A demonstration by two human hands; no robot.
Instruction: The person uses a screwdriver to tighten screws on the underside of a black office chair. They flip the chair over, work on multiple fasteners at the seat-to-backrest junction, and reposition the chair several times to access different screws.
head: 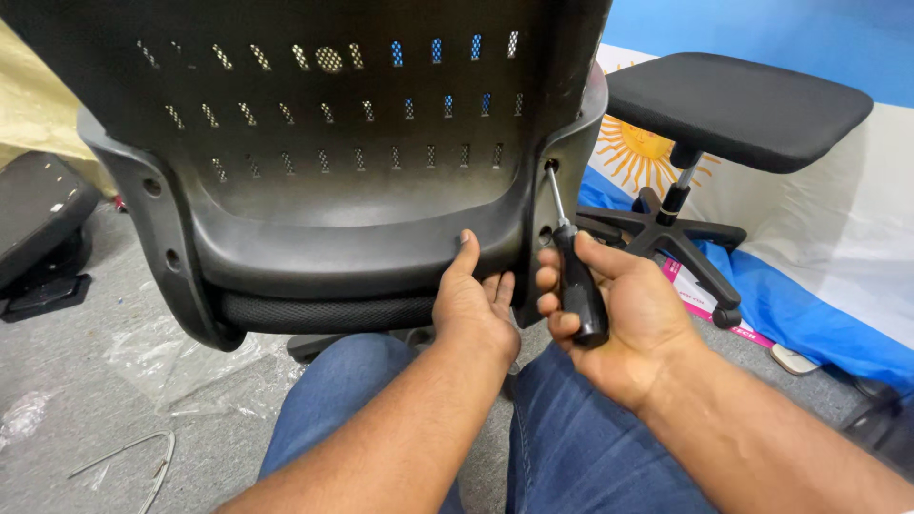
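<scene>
A black plastic chair backrest (324, 124) with a perforated mesh panel stands upright in front of me. My left hand (474, 305) grips its lower rim, thumb on the outer face. My right hand (614, 309) is closed on a screwdriver (576, 276) with a black handle. Its metal shaft slants up to a screw hole (550, 165) on the backrest's right edge. Two more holes show on the left edge. My knees in blue jeans (571, 438) are under the backrest.
A second black chair seat (738, 105) on a star base (666, 233) stands at the right on a blue and white cloth with a sun emblem (638, 148). Clear plastic wrap (181, 357) and a bent wire (143, 452) lie on the grey floor. Another dark chair part (38, 228) sits at left.
</scene>
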